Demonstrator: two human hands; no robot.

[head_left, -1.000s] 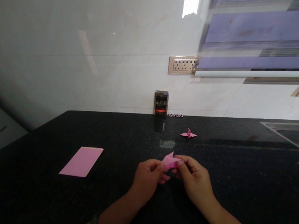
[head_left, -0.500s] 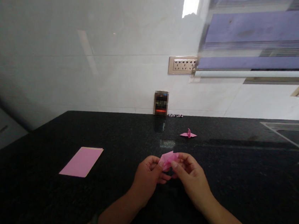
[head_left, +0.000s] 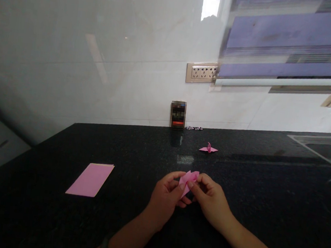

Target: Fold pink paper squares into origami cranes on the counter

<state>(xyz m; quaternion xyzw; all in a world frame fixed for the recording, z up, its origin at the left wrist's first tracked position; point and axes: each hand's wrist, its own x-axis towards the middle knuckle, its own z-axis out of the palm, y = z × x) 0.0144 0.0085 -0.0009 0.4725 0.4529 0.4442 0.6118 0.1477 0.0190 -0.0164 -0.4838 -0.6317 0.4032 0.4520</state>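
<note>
A small piece of folded pink origami paper (head_left: pixel 188 178) is held between both hands above the dark countertop. My left hand (head_left: pixel 168 191) pinches its left side, the thumb lying across the front and the other fingers behind. On the right edge, my right hand (head_left: pixel 210 196) grips it between thumb and bent index finger. The fingers cover parts of the folds. Beyond the hands, a pink paper crane (head_left: pixel 208 148) stands on the counter with its wings spread. A stack of pink paper sheets (head_left: pixel 90 179) lies flat to the left.
On the black stone countertop (head_left: pixel 46 159), a small dark box (head_left: pixel 178 114) leans near the wall beside a beaded string (head_left: pixel 194 128). A sink (head_left: pixel 328 151) is set in at the right. Above hang a socket panel (head_left: pixel 202 72) and a purple blind (head_left: pixel 280 41).
The folded paper has turned to a more upright angle, showing a longer pink part below. Both hands have shifted slightly; the crane and the paper stack stay where they were.
</note>
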